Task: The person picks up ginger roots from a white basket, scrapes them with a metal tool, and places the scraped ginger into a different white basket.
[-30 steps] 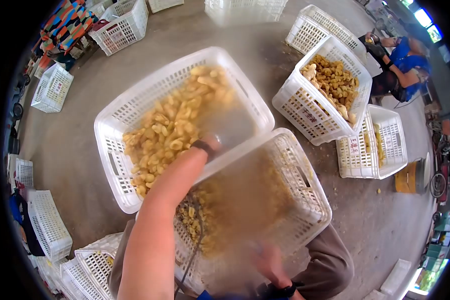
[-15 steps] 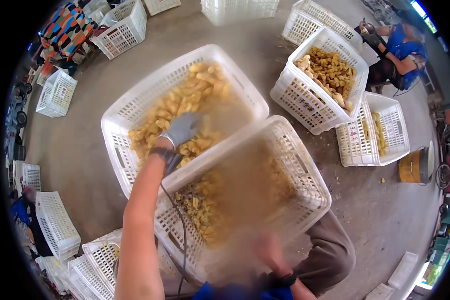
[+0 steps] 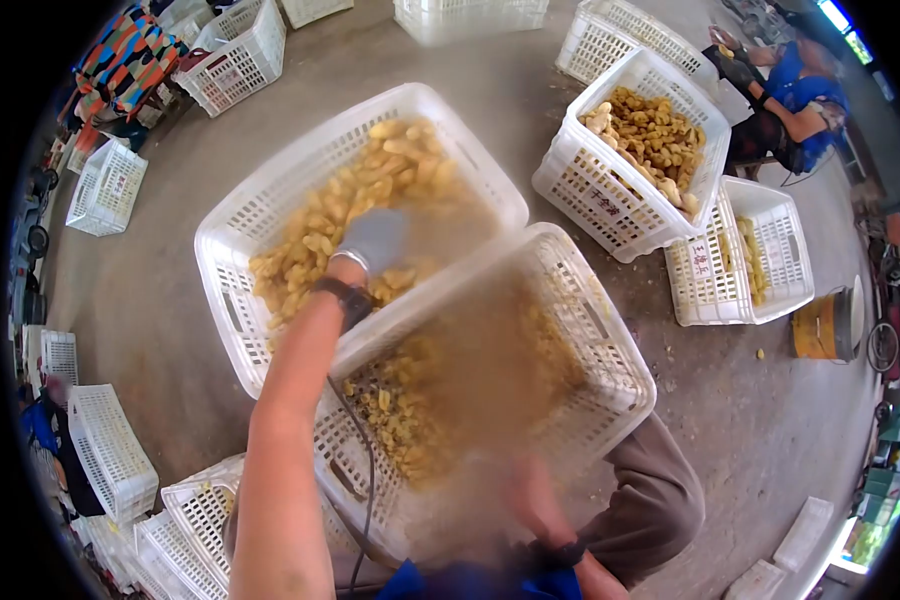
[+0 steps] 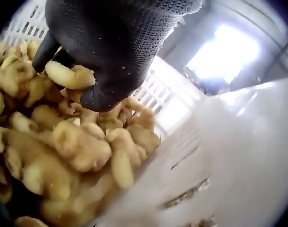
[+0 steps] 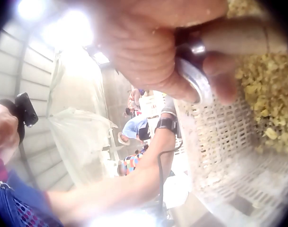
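Note:
In the head view my left hand (image 3: 375, 240), in a grey glove, is down among pieces of ginger (image 3: 315, 235) in the upper white crate (image 3: 235, 225). The left wrist view shows its dark-palmed fingers pinching a pale ginger piece (image 4: 68, 75). My bare right hand (image 3: 535, 500) is low over the nearer crate (image 3: 620, 380), partly blurred there. The right wrist view shows its fingers curled round a shiny metal loop-shaped tool (image 5: 196, 80); I cannot tell its exact kind. Yellowish scraps (image 3: 400, 420) lie in that nearer crate.
A crate heaped with ginger (image 3: 660, 140) stands at the upper right, above another crate (image 3: 710, 280) and a yellow bucket (image 3: 820, 328). A seated person (image 3: 805, 95) is beyond. More white crates (image 3: 110, 450) line the left. A cable (image 3: 370, 480) hangs from my left wrist.
My left hand has gone from the right part of the upper crate back left onto the ginger, and now pinches a piece. The right hand stays over the nearer crate.

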Tool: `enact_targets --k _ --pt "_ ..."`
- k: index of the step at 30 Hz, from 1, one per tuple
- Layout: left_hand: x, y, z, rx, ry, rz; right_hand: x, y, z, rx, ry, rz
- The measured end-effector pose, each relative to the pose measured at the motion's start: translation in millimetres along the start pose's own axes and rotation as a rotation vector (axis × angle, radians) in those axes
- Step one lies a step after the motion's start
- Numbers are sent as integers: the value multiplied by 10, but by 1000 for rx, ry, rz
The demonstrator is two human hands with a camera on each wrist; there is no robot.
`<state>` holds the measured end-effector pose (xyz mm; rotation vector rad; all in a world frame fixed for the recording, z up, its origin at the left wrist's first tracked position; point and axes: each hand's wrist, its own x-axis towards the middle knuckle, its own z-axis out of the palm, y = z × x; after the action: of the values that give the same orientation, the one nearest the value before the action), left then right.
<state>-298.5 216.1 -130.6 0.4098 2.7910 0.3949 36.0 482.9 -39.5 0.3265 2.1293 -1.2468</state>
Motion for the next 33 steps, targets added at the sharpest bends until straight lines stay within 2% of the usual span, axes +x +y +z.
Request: enact_targets --k 1,5,6,7,9,11,12,13,14,15,17,19,20,21,23,26,29,32,33 --pt "-63 -39 -44 -119 83 -1 -2 50 17 6 -2 -22" --pt "-448 -38 -427 -1326 131 -181 17 240 198 152 29 -116" --pt "-543 -119 -426 -1463 153 -89 10 254 235 216 51 -141" --pt "-768 86 -561 -1579 233 -112 42 313 271 100 46 -178" --pt "-1105 124 -434 -1792 338 -21 105 390 326 -137 41 -258" --pt "-1548 410 -377 -1847 413 -11 -110 -154 77 -121 30 -103" --pt "-1723 492 -306 -1742 448 69 -240 -328 -5 -118 26 -22" --pt "-1922 684 -344 -1960 390 116 -204 -156 81 -52 45 -140" --pt "-2091 828 -360 -1966 364 185 -51 163 229 14 63 -253" --pt "-2258 976 -377 -1972 336 255 -55 225 242 5 77 -346" --pt "-2579 1242 -447 -1999 324 159 -67 334 263 -15 109 -532" --pt "-2885 1382 -483 -1911 278 93 -105 249 235 -330 212 -874" --pt "-2999 1441 -559 -1875 230 116 -252 197 167 -75 186 -684" --pt "-3119 1522 -629 -1793 267 112 -459 35 72 203 198 -506" --pt "-3351 1694 -713 -1627 325 100 -1001 -523 -211 579 104 -383" --pt "-3611 1856 -846 -1617 222 59 -1387 -859 -458 508 58 -405" --pt "-3667 1935 -1008 -1667 126 53 -1395 -1073 -651 123 155 -469" --pt "-3550 1882 -1115 -1554 14 73 -1209 -1200 -773 95 165 -541" --pt "-3502 1878 -1122 -1513 6 65 -1098 -1211 -789 190 135 -564"
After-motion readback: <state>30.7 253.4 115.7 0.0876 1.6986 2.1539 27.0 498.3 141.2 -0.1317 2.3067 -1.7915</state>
